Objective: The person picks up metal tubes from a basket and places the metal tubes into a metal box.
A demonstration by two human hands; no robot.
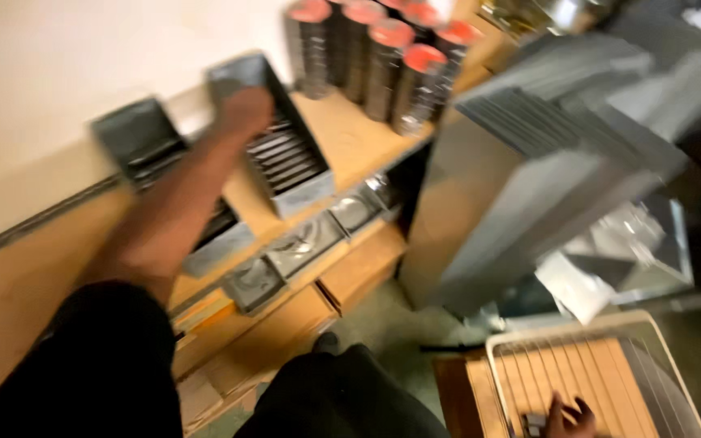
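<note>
My left hand (245,109) reaches out over a long grey metal bin (302,191) on a wooden shelf, at the bin's far end above the flat dark metal pieces (281,154) stacked inside; motion blur hides whether the fingers grip anything. My right hand (565,418) is at the bottom edge, resting on a white wire tray (505,345) over wooden slats, with a small dark piece (534,422) at the fingers. Only part of that hand shows.
A second grey bin (135,134) sits left of my arm. Several dark cylinders with red tops (391,65) stand at the shelf's right end. Small metal trays (306,243) line a lower shelf. A large grey metal machine (529,178) stands to the right.
</note>
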